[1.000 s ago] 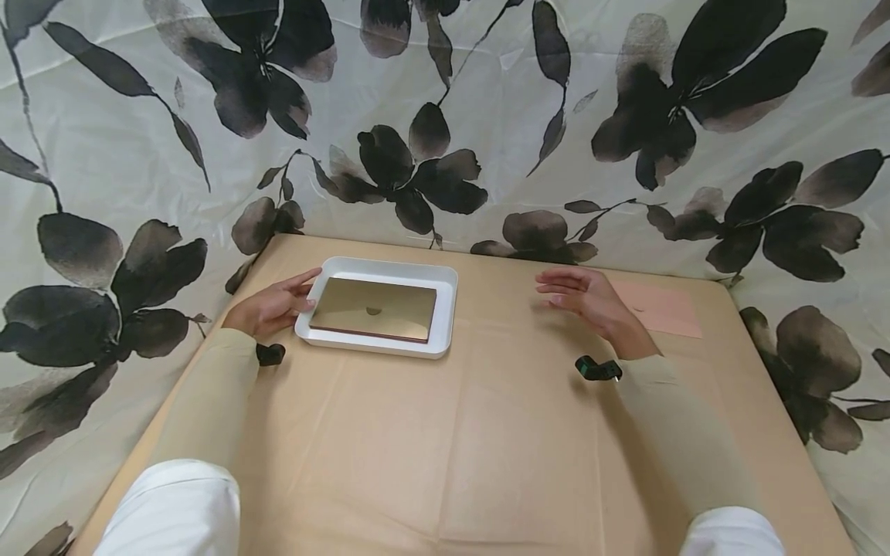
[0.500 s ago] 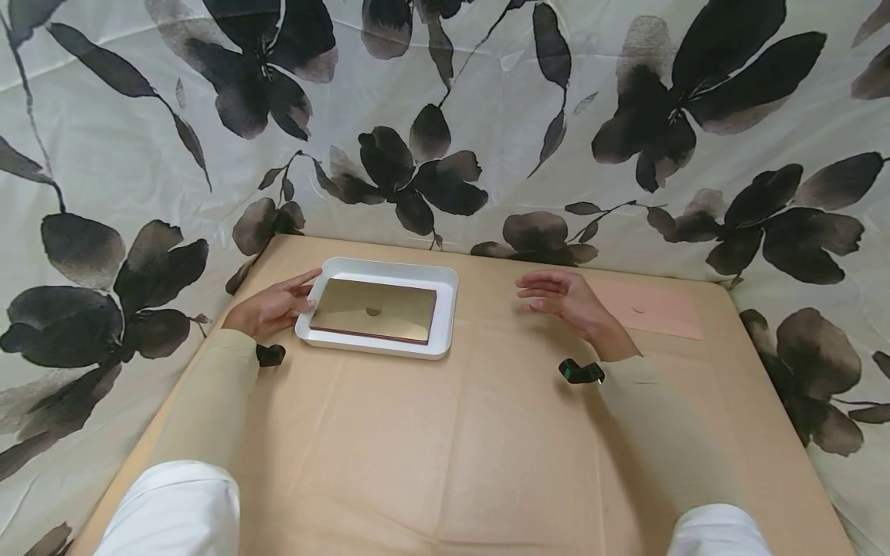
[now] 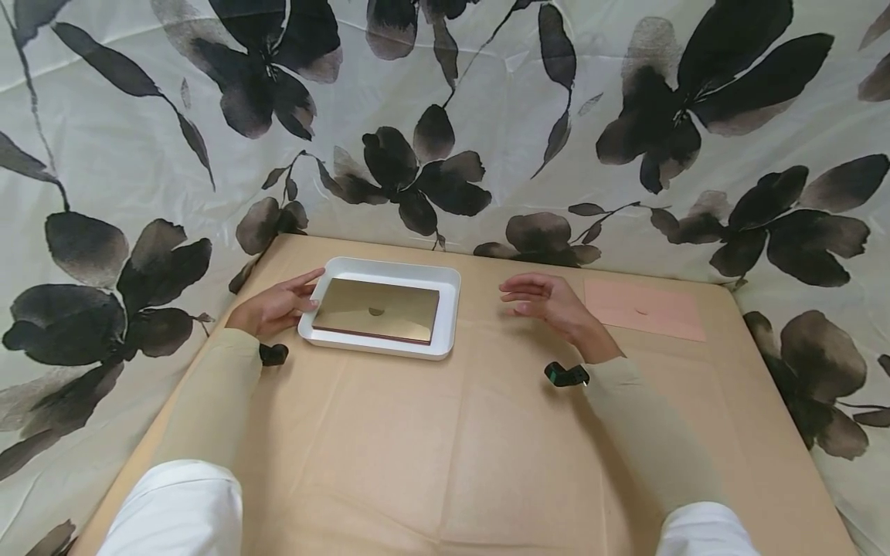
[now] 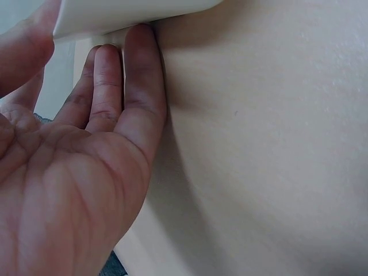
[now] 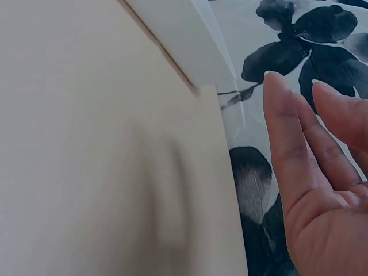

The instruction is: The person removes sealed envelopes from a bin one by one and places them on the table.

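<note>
A white tray [image 3: 381,351] lies on the tan-covered table, with a flat gold rectangle [image 3: 375,310] inside it, shiny, dark-red edged and marked by a small half-moon. At the tray's left end my left hand [image 3: 278,307] holds its side. In the left wrist view the thumb [image 4: 23,52] is at the tray's edge, and the fingers [image 4: 144,75] reach its underside. My right hand [image 3: 549,303] hovers right of the tray, apart from it, thumb and fingers loosely bent with nothing between them.
A pink flat sheet [image 3: 643,310] with a small curved mark lies at the back right, behind my right forearm. A white curtain [image 3: 514,116] with dark flowers hangs along the table's back edge. Black wrist cameras [image 3: 566,374] are worn on both wrists.
My right hand has moved left toward the tray, uncovering more of the pink sheet. The left hand, the tray and the gold rectangle have stayed in place.
</note>
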The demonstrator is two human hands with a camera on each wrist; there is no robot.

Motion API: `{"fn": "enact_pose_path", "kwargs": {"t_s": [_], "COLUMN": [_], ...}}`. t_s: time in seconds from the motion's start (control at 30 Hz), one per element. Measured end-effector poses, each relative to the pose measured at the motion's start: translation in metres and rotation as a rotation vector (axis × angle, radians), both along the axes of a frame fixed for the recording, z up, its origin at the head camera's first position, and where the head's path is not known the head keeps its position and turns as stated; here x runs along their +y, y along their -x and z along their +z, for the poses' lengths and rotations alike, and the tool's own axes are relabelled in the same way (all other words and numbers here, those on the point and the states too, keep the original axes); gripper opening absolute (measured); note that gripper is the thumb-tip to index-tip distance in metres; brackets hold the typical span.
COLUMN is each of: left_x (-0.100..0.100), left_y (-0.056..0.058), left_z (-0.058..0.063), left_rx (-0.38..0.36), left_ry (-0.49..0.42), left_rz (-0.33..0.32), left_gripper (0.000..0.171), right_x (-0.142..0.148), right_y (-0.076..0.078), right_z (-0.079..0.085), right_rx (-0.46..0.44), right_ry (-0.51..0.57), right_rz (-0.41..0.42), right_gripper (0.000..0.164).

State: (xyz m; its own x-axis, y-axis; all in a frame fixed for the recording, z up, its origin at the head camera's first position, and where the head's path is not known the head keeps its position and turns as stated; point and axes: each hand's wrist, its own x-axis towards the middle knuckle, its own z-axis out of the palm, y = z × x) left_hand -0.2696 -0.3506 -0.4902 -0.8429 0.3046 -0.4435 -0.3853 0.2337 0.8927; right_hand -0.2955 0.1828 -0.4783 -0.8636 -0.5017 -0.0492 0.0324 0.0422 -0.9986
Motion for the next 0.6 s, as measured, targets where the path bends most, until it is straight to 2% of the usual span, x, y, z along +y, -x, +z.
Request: {"fn": "enact_pose_path", "kwargs": {"t_s": [0.6], "left_x": [0.001], "left_y": [0.0], "left_z": [0.0], "left_rx": [-0.006], "left_ry": [0.022], "left_rz": [0.006], "left_gripper": [0.085], "right_x": [-0.029], "right_y": [-0.002], "right_z": [-0.001], "right_rx": [-0.026], "right_ry": [0.007], "right_rz": [0.021], "right_gripper": [0.046]}}
